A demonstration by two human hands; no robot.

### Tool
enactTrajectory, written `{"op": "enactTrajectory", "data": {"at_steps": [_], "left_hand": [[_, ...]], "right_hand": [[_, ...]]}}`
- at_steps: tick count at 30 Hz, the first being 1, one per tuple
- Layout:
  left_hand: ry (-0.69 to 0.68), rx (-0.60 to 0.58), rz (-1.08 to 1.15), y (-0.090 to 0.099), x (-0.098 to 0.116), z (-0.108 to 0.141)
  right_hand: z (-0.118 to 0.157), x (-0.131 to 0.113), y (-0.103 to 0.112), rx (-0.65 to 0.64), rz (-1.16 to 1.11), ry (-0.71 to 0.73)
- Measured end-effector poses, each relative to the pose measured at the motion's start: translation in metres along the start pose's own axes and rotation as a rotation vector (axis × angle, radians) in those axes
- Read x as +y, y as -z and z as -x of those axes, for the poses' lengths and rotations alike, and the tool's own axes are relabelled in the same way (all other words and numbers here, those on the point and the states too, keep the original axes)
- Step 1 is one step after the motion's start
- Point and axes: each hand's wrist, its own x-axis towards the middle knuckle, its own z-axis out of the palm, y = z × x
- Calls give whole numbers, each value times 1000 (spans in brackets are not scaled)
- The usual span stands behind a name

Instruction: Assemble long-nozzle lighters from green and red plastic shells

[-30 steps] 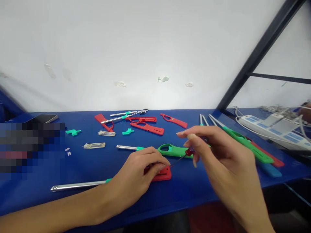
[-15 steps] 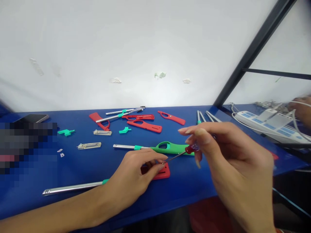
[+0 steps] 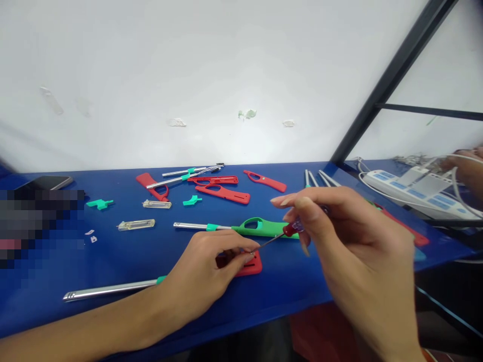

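Note:
A small screwdriver with a red and clear handle [image 3: 293, 229] is held in my right hand [image 3: 350, 251], its thin shaft slanting down to the left. The shaft's tip meets the pinched fingertips of my left hand [image 3: 215, 266], where a tiny metal piece seems to show; it is too small to name. Under those fingers lies a red lighter casing [image 3: 253, 265], partly covered. A silver lighter tube [image 3: 109, 290] reaches out from beneath my left wrist. Just behind both hands lies a green lighter [image 3: 266, 229] with a silver tube.
Red casings [image 3: 226, 194], silver tubes [image 3: 168, 180], teal triggers [image 3: 100, 203] and clear fuel tanks [image 3: 136, 224] lie on the blue table [image 3: 124, 251]. A phone [image 3: 49, 183] is at the left. Behind the black frame at right are a power strip [image 3: 415, 191] and another person's hand [image 3: 466, 163].
The view has shifted slightly, so the things on the table appear a little further left. My right hand and the screwdriver have moved slightly left; my left hand keeps its pinch.

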Motion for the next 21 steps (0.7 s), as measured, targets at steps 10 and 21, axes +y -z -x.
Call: {"op": "enactTrajectory", "data": {"at_steps": [10, 21], "left_hand": [[-48, 28, -39, -2, 2, -2], [-199, 4, -126, 0, 1, -11]], "right_hand": [[2, -1, 0, -164, -191, 126], [-1, -1, 4, -220, -264, 134]]}}
